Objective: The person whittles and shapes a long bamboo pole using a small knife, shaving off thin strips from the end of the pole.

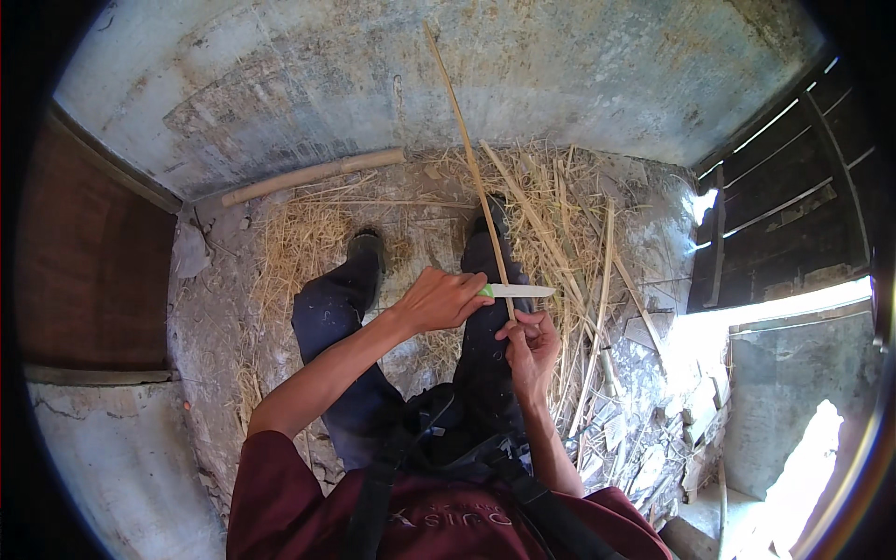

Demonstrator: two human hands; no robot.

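Observation:
My left hand (442,301) is closed round the green handle of a knife (523,291). The pale blade points right and lies across a long, thin bamboo strip (469,163), close to its near end. That near end is pinched between the fingers of my right hand (531,347), just below the blade. From there the strip slants away over my right leg, its far tip showing against the wall. How far the edge bites into the strip is too small to make out.
Loose straw and shavings (303,247) cover the floor round my feet. Several split bamboo lengths (607,271) lie to the right. A bamboo pole (313,177) rests near the stained wall (579,75). Dark wooden boards (789,219) stand at right, a brown panel (98,271) at left.

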